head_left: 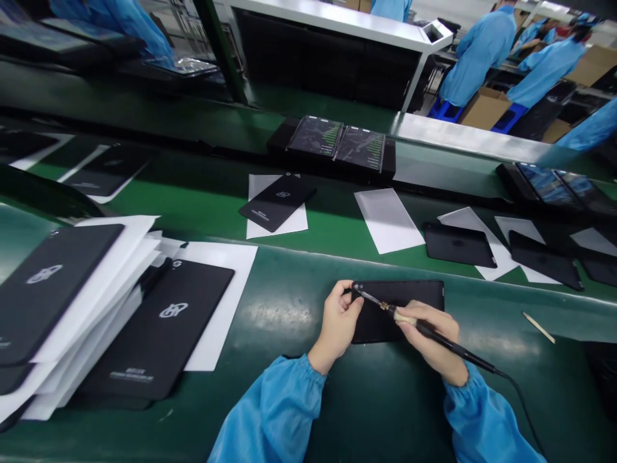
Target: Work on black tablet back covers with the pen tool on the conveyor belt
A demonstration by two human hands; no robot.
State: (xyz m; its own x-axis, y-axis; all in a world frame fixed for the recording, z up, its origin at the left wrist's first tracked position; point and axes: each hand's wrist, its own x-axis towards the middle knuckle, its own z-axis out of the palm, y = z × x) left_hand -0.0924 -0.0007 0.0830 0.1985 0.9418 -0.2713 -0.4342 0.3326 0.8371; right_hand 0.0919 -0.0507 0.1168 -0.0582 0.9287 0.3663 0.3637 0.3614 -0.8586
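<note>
A black tablet back cover (419, 293) lies flat on the green bench in front of me. My left hand (340, 315) is closed on its upper left corner, thumb and fingers at the edge. In my right hand (434, 334) is a soldering iron (400, 315) with a pale grip and black handle, held like a pen. Its metal tip points to the small round opening in that corner, close to my left fingertips; whether it touches cannot be told. A black cord (518, 389) runs from the handle to the lower right.
At left stand stacked black covers (193, 321) with white sheets (224, 302) between them. Beyond the bench edge, a green conveyor belt (332, 222) carries more covers and sheets. A thin wooden stick (538, 327) lies at right. Display boxes (332, 161) and people in blue (482, 48) are farther back.
</note>
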